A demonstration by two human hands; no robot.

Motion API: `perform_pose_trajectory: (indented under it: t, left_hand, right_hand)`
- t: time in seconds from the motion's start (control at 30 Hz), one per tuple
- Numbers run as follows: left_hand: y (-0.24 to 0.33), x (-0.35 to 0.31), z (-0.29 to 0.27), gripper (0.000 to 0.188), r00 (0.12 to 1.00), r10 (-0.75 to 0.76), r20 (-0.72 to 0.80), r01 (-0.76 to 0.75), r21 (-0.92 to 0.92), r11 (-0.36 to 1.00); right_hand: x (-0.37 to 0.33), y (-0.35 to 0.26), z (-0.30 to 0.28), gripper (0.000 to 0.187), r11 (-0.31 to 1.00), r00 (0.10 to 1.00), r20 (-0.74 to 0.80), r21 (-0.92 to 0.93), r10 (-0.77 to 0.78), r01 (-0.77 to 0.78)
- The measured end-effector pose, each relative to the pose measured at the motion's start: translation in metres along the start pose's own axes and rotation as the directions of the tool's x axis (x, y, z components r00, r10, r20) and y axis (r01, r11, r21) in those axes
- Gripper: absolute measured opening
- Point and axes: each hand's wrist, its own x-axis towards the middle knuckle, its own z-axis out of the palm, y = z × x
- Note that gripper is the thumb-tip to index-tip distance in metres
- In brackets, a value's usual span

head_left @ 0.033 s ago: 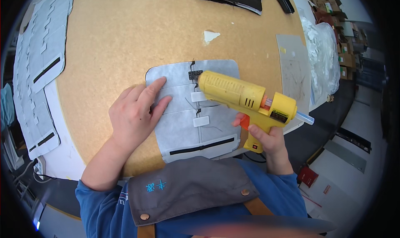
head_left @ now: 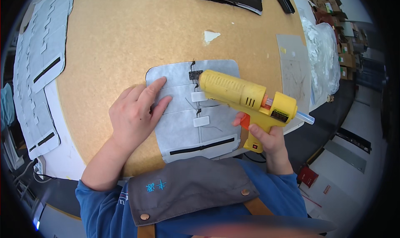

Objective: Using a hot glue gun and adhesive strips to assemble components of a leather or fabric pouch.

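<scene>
Barely any movement is seen since the earlier frame: only a very slight shift of the yellow glue gun is made out, and both hands are kept in place. The glue gun is gripped by the right hand, which is closed around its handle, with a finger set at the orange trigger. Its nozzle is pointed away to the left of that hand, at a black patch on the grey panel; whether the two are touching cannot be told. By the left hand, nothing is seen to be grasped; it is held loosely open, thumb and forefinger apart, laid on the panel's left edge. To the right of this hand, white tabs and thin wires are carried by the panel. Beyond both hands, a white scrap is seen on the surface.
</scene>
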Motion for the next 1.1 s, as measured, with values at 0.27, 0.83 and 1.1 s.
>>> perform_pose_trajectory:
  t: [0.27,0.83,1.1]
  left_hand:
    - [0.000,0.001,0.001,0.037,1.000,-0.012,0.019,0.012,-0.001,1.000]
    - [0.001,0.001,0.002,0.037,1.000,-0.012,0.002,0.012,0.006,1.000]
    - [0.002,0.003,0.001,0.038,1.000,0.001,-0.002,-0.001,-0.021,1.000]
  right_hand:
    - [0.005,0.001,0.001,0.048,1.000,1.000,0.000,0.005,0.022,-0.022]
    - [-0.001,0.004,-0.011,0.050,1.000,0.997,-0.071,-0.025,0.002,-0.004]
    - [-0.009,0.005,-0.013,0.049,1.000,0.998,-0.063,-0.012,0.015,-0.016]
